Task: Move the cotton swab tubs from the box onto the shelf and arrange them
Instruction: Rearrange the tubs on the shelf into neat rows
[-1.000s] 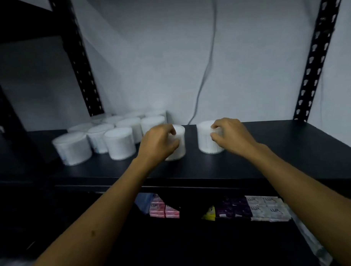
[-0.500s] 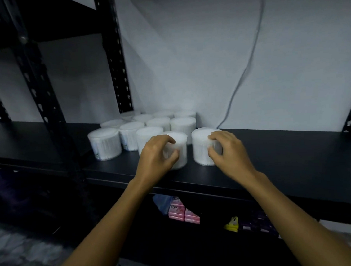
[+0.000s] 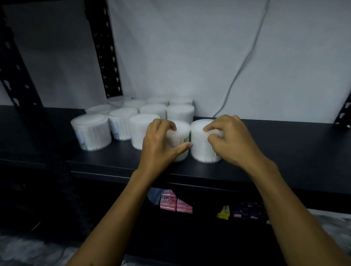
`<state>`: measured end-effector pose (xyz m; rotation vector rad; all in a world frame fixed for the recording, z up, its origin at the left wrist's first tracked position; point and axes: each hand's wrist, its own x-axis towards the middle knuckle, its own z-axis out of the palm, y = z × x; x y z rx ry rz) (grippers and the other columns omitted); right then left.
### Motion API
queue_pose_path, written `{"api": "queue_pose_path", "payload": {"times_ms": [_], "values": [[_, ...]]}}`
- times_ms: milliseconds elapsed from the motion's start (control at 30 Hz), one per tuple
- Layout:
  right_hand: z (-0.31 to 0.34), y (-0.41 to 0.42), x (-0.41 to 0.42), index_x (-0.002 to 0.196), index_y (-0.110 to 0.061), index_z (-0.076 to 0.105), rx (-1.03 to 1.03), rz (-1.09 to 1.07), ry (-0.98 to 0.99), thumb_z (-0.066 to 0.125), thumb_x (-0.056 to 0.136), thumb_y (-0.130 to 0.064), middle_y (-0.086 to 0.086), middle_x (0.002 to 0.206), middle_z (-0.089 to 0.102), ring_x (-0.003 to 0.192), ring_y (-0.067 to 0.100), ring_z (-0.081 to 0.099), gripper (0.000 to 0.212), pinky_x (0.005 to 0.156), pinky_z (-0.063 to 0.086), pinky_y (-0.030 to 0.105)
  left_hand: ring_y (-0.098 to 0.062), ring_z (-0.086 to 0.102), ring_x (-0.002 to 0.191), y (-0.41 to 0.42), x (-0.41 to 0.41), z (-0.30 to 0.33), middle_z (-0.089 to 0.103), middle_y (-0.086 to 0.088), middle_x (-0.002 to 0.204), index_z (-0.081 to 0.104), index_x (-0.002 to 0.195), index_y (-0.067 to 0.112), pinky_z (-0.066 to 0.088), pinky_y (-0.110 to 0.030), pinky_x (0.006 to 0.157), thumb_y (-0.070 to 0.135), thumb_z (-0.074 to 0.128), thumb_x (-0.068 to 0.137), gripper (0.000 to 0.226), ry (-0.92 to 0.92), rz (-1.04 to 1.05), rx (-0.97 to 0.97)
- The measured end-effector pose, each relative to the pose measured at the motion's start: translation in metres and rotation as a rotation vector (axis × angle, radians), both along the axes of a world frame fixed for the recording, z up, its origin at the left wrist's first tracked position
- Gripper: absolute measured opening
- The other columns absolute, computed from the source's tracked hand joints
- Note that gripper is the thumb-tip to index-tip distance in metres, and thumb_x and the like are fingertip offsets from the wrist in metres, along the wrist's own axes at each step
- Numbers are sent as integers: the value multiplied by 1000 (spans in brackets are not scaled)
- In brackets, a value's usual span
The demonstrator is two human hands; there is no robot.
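White swab tubs [image 3: 203, 143] upright on the shelf [image 3: 290, 148], lids up, left hand [image 3: 159, 147] and right hand [image 3: 230, 139] each in a curled grip round one.

Pink soap packs [image 3: 175, 204], yellow packet [image 3: 223, 213] and purple packs [image 3: 248, 211] on lower level; grey cable [image 3: 245, 62] down white wall [image 3: 187, 43]; perforated black upright [image 3: 106, 45].

Only readable text: "LUX" on the pink packs [image 3: 169, 200] on the lower shelf, printed near the top of the leftmost pack. A second pink pack beside it has lettering too blurred to read. Yellow packet [image 3: 223, 212] has a dark mark, illegible. Purple packs [image 3: 247, 211] show pale print, unreadable. Tubs [image 3: 91, 133] carry small labels low on the side wall; too small to make out.
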<state>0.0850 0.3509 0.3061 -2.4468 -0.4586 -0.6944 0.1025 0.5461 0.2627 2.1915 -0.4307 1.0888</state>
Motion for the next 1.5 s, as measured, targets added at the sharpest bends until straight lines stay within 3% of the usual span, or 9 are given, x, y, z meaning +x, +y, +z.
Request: {"api": "queue_pose_path", "payload": {"times_ms": [200, 467, 600, 733, 933, 1133, 1333, 1400, 1500], "values": [[-35, -23, -1, 135, -25, 49, 158, 57, -74, 45, 73, 14, 1, 149, 32, 139, 16, 25, 73, 107, 29, 23, -18, 52, 115, 2, 4, -5, 61, 1, 104, 63, 94, 9, 42, -27, 98, 22, 80, 72, 31, -77, -80, 0], [-45, -38, 2, 121, -16, 61, 86, -28, -305, 63, 82, -14, 2, 115, 56, 111, 20, 38, 39, 95, 24, 6, -3, 32, 135, 5, 2, -10, 43, -12, 142, 64, 114, 11, 24, -7, 104, 9, 65, 79, 35, -23, -104, -48], [-47, -37, 3, 120, -17, 61, 155, -53, -285, 65, 81, -24, 5, 121, 48, 117, 19, 36, 40, 96, 28, 12, -26, 41, 124, 1, -4, -11, 43, -15, 131, 63, 118, 15, 23, -1, 94, 32, 73, 75, 47, -20, 80, -76], [-48, -39, 6, 122, -13, 59, 215, -21, -180, 58, 80, -16, 3, 130, 50, 131, 21, 35, 42, 104, 29, 21, -22, 43, 113, 0, -7, -14, 39, -11, 124, 55, 126, 20, 43, -27, 86, 50, 82, 64, 73, 68, 196, -98], [-46, -37, 4, 116, -13, 63, 238, 10, -201, 63, 80, -11, 3, 129, 54, 129, 19, 41, 36, 104, 27, 11, -17, 52, 111, 3, -2, -16, 46, -2, 126, 47, 131, 23, 54, -39, 84, 37, 80, 73, 69, 118, 88, -88], [-44, -53, 5, 124, -20, 60, 360, -50, -193, 55, 77, 4, 0, 144, 42, 134, 18, 37, 53, 106, 39, 47, -17, 45, 125, 4, 0, -15, 41, 4, 137, 36, 143, 19, 49, -43, 97, 4, 64, 82, 69, 109, -47, -84], [-47, -54, 4, 111, -16, 67, 323, -44, -220, 68, 82, -7, -1, 115, 54, 110, 14, 52, 30, 93, 48, 35, 6, 36, 112, 3, -2, -11, 42, -4, 140, 48, 136, 19, 23, 6, 88, 18, 75, 76, 66, 156, -39, -19], [-46, -54, 2, 107, -16, 69, 317, -60, -266, 70, 82, -13, -1, 109, 53, 105, 18, 52, 25, 90, 46, 27, 4, 40, 111, 5, 1, -12, 47, -1, 135, 50, 132, 23, 28, 3, 90, 22, 79, 73, 66, 200, -67, -29], [-48, -56, 0, 105, -15, 69, 308, -63, -259, 69, 82, -18, 0, 119, 53, 115, 18, 49, 23, 94, 37, 17, -11, 55, 112, 5, 2, -12, 55, 6, 127, 43, 128, 32, 50, -30, 95, 30, 82, 70, 70, 302, -182, -75]]}}
